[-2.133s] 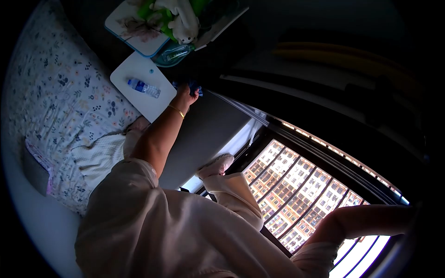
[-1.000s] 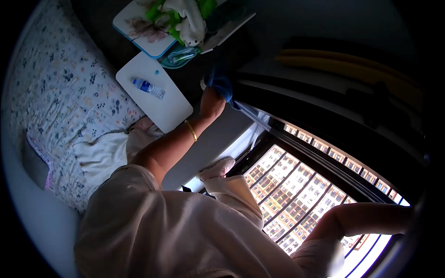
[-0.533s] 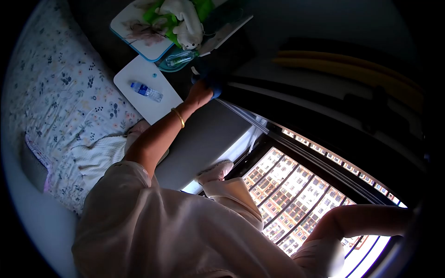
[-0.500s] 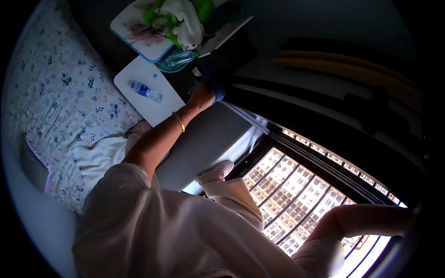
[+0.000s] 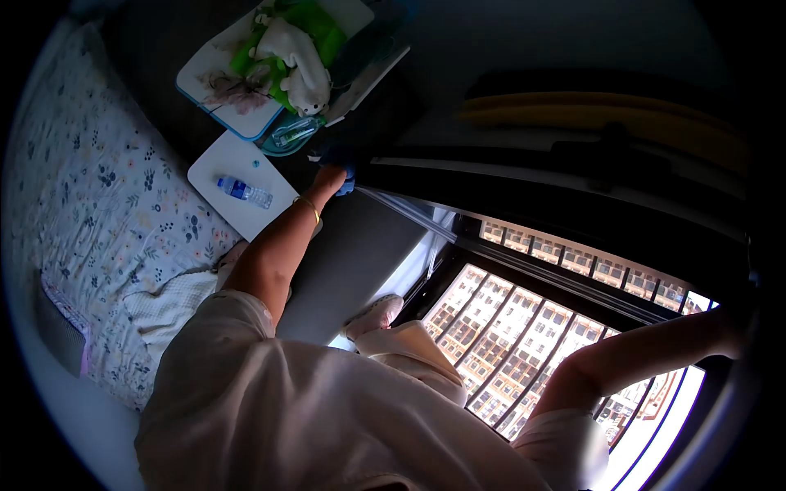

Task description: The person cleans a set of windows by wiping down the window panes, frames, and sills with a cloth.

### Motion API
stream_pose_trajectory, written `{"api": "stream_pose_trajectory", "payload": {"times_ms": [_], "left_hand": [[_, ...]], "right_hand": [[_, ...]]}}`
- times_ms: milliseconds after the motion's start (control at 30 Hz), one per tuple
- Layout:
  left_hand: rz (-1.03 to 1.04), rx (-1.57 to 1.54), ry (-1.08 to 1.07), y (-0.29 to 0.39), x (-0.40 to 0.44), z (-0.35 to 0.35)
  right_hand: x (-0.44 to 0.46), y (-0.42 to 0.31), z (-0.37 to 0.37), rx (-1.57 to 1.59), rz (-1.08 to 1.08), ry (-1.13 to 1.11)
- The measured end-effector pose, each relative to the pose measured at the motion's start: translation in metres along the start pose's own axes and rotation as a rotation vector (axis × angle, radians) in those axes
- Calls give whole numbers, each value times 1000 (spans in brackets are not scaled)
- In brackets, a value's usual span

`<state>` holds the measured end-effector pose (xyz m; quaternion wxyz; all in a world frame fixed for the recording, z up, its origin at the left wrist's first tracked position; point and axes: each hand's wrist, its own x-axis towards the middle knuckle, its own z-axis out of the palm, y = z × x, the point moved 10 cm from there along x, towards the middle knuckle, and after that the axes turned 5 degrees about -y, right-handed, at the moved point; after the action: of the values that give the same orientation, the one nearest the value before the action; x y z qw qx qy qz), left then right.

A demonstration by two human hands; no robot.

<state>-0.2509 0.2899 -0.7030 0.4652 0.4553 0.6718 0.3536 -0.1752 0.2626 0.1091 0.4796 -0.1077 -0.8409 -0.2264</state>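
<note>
My left hand point(image 5: 333, 177), with a gold bracelet at the wrist, is closed on a blue cloth point(image 5: 347, 182) beside the end of the dark window frame point(image 5: 491, 192). A small whitish piece shows near the cloth's upper left. My right arm reaches to the right edge of the view, where my right hand point(image 5: 729, 334) is mostly lost in the dark; its fingers cannot be made out. Left of my left hand, a water bottle point(image 5: 246, 192) with a blue label lies on a white tabletop point(image 5: 237, 159).
Another white table point(image 5: 196, 78) bears a white plush toy point(image 5: 299, 74), green fabric and a green bottle point(image 5: 296, 131). A floral bedspread point(image 5: 106, 172) lies at left. My foot point(image 5: 375, 317) is by the barred window point(image 5: 516, 344); buildings show outside. A yellow band point(image 5: 606, 110) crosses the upper right.
The view has shifted, and more of the window shows. My left hand has moved left and slightly down in view, still with the blue cloth. My right forearm now angles upward.
</note>
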Motion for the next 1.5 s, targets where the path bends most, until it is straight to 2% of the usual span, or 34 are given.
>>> {"api": "stream_pose_trajectory", "payload": {"times_ms": [67, 167, 200, 233, 300, 333, 400, 467, 533, 600, 667, 733, 767, 900, 1000, 1033, 1100, 1200, 1267, 1367, 1433, 1500], "left_hand": [[-235, -458, 27, 5, 1, 3], [-220, -835, 273, 42, -50, -6], [-130, -840, 249, 75, -75, -15], [-54, -927, 218, 107, -96, -16], [185, -1252, 1, 178, -124, 0], [306, -1470, -181, 211, -131, 15], [540, -2041, -692, 261, -128, 47], [538, -2274, -1083, 284, -135, 56], [308, -2192, -1280, 314, -139, 28], [246, -2177, -1374, 312, -141, 29], [281, -2343, -1309, 266, -116, 58], [-281, -2531, -1067, 215, -110, 81], [-331, -2581, -1192, 219, -116, 80], [-508, -2779, -1658, 257, -119, 76], [-917, -2585, -1515, 327, -127, 47], [-903, -2515, -1517, 358, -130, 30], [-764, -2395, -1584, 423, -134, -6], [-438, -2248, -1665, 515, -136, -53], [-168, -2181, -1700, 563, -141, -81], [249, -2124, -1715, 611, -160, -118], [476, -2127, -1712, 623, -181, -138], [632, -2146, -1724, 628, -202, -153]], "right_hand": [[4, -7, -8, -150, -9, 26], [2, -12, -11, -361, 13, 54], [-1, -4, -5, -185, 63, 72], [-2, -4, -4, -222, 57, 51], [-4, -2, -11, -331, 84, 88], [-4, 1, -13, -351, 81, 89], [-5, 6, -16, -389, 68, 90], [-7, 10, -20, -428, 65, 87], [-10, 13, -24, -472, 58, 83], [-12, 19, -27, -516, 50, 77], [-15, 25, -34, -570, 43, 76], [-18, 37, -44, -659, 30, 65], [-19, 40, -44, -711, 1, 53], [-23, 18, -29, -806, -339, 38], [-24, 7, -25, -700, -295, 89], [-21, 6, -23, -590, -212, 98], [-18, 4, -20, -361, -56, 142], [-17, -15, 3, -521, -47, 167], [-19, -16, 2, -556, 50, 124], [-14, -15, -6, -542, 133, 63], [-10, -14, -13, -477, 292, -10], [-12, -11, -9, -472, 256, 19]]}}
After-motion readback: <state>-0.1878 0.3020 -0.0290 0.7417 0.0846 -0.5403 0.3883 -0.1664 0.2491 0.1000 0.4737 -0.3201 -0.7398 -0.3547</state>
